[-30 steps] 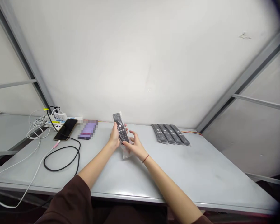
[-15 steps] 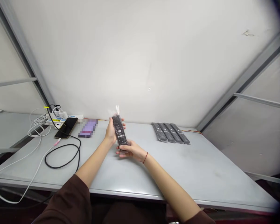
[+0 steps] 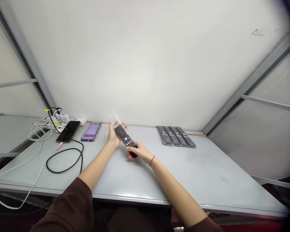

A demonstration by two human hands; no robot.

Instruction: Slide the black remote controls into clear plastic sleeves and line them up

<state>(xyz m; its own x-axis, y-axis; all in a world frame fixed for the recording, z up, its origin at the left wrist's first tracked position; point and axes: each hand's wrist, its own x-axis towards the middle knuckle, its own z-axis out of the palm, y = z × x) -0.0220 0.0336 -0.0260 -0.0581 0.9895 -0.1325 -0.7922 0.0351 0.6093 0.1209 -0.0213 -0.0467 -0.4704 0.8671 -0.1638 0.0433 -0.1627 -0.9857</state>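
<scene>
Your left hand grips the clear bag | your right hand pinches the remote low | its lower end now looks bare: partly unbagged

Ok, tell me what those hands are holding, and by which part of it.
A black remote: the right hand grips its near end; the left hand holds the far end, which is in a clear plastic bag.

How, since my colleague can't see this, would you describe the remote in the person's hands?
On the light-grey table, look left of the row of four black, plastic-wrapped remotes. Between the left hand and right hand is a slim, white-marked black remote. Unlike the four, it is held, with clear plastic film jutting past its far end.
</scene>
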